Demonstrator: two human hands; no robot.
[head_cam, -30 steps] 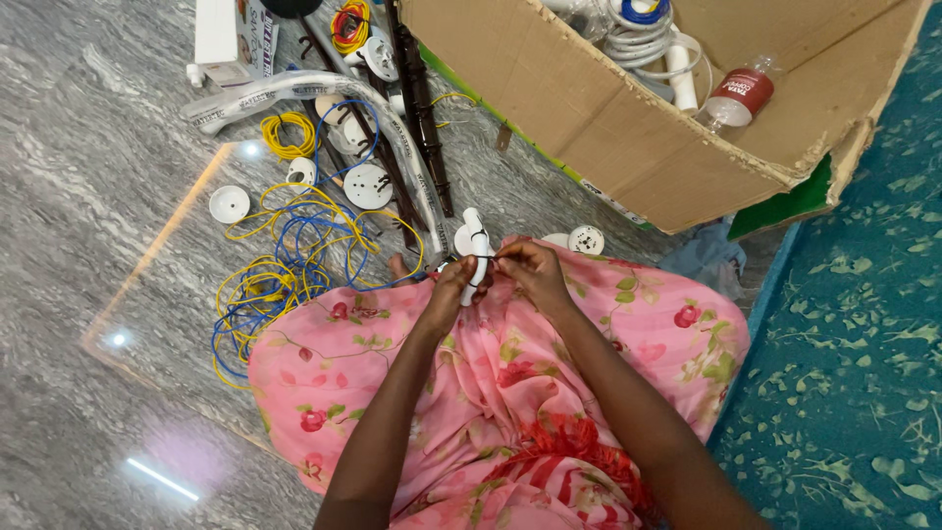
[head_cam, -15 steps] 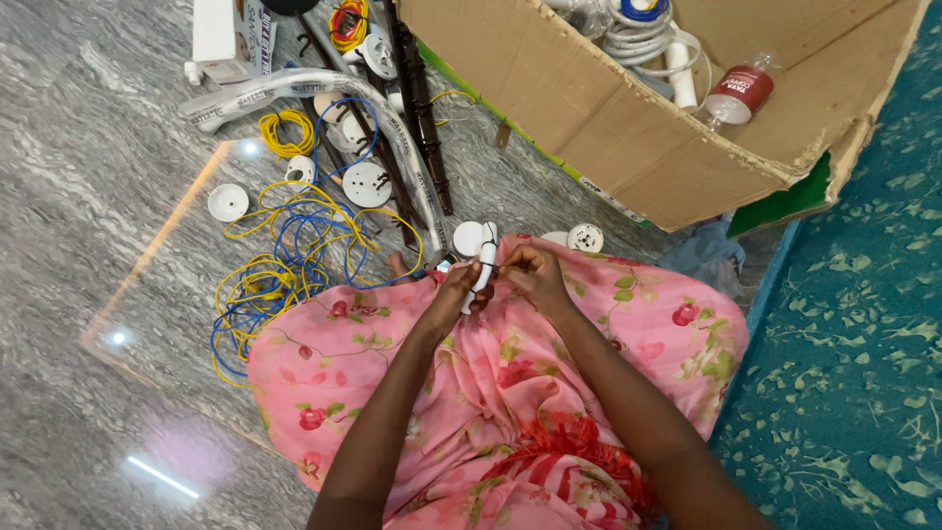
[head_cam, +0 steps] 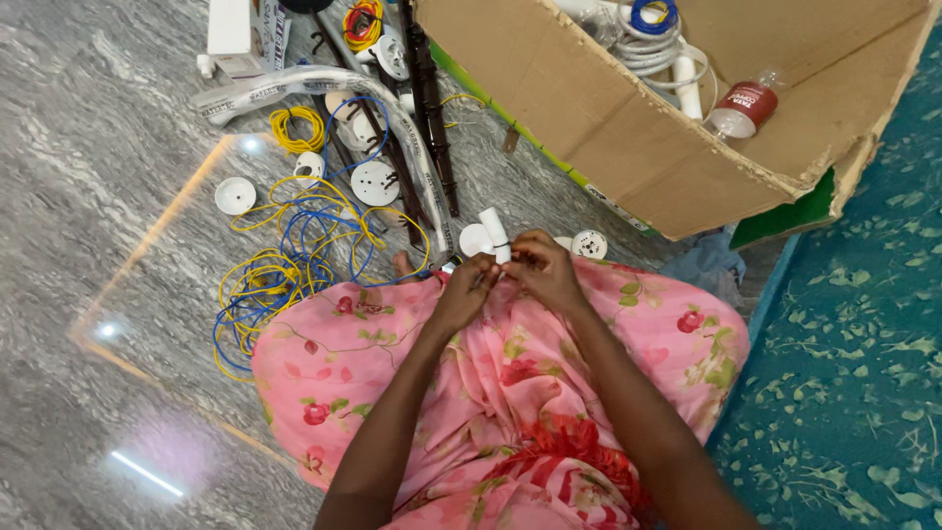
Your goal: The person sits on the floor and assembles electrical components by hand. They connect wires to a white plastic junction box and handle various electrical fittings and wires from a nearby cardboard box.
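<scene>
Head view: the left hand (head_cam: 463,291) and right hand (head_cam: 543,267) are both pinching a short white tube (head_cam: 495,235) over the pink floral lap (head_cam: 510,373). The thin dark wire around it could slip, since the grip looks fingertip-light beside tangled yellow and blue wires (head_cam: 294,265).

Bright, even light; lamp glare on polished floor (head_cam: 108,331); sharp focus

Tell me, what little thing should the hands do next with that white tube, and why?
Probably pull the thin dark wire snug around the white tube. Both the left hand and the right hand pinch together at the tube's lower end, where the wire crosses it, so the wrap looks unfinished. The yellow and blue wires lie untouched on the floor.
</scene>
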